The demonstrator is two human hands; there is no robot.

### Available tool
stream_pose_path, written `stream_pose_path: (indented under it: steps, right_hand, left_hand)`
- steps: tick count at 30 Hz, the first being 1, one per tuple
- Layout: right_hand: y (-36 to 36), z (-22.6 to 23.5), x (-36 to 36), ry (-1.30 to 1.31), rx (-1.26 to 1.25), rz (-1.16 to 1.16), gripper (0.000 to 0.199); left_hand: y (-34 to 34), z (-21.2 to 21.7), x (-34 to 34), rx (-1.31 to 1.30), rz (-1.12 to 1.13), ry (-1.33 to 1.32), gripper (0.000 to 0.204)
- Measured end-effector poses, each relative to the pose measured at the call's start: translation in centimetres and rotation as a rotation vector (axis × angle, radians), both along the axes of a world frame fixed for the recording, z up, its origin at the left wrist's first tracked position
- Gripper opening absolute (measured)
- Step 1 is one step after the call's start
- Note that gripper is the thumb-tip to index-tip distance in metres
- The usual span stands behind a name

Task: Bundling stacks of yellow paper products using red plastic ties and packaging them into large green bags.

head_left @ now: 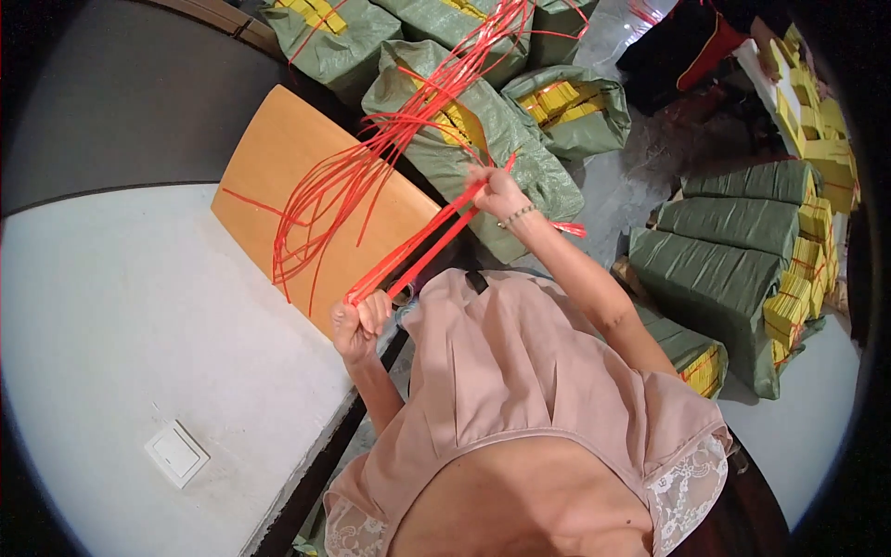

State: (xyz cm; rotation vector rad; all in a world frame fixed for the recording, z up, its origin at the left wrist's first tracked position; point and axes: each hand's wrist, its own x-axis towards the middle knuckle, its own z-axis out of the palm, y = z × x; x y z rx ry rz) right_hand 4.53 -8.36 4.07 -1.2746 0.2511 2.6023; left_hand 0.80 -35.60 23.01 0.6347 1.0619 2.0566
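Observation:
Several strands of red plastic strapping cord (pixel 422 243) run between my two fists. My left hand (pixel 360 327) is closed round their lower end, beside the edge of a tan board (pixel 306 200). Farther up and to the right, my right hand (pixel 499 195) grips the other end, in front of a green woven sack (pixel 529 167); its fingertips are slightly blurred. A short end of the cord sticks out beyond the right fist. A loose bundle of the same red cords (pixel 371 153) lies looped over the tan board and the sacks behind it.
Green sacks with yellow packets stand at the back, one open sack (pixel 580 116) among them. More green-wrapped bundles (pixel 715 278) are stacked on the right. A white wall with a light switch (pixel 177 454) is on my left. Another person's dark clothing (pixel 682 46) shows at far right.

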Motion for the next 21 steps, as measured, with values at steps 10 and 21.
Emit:
stream_pose_path:
  steps: [10,21]
  right_hand:
    - [-11.0,25.8,-1.1,0.568,1.95,0.706,0.02]
    - [-19.0,36.5,-4.2,1.735,1.981,0.267,0.024]
  left_hand:
    - [-3.5,-1.1,-3.1,0.193,0.196,-0.461,0.03]
    - [1.5,3.3,-3.2,-0.534,0.367,0.106,0.047]
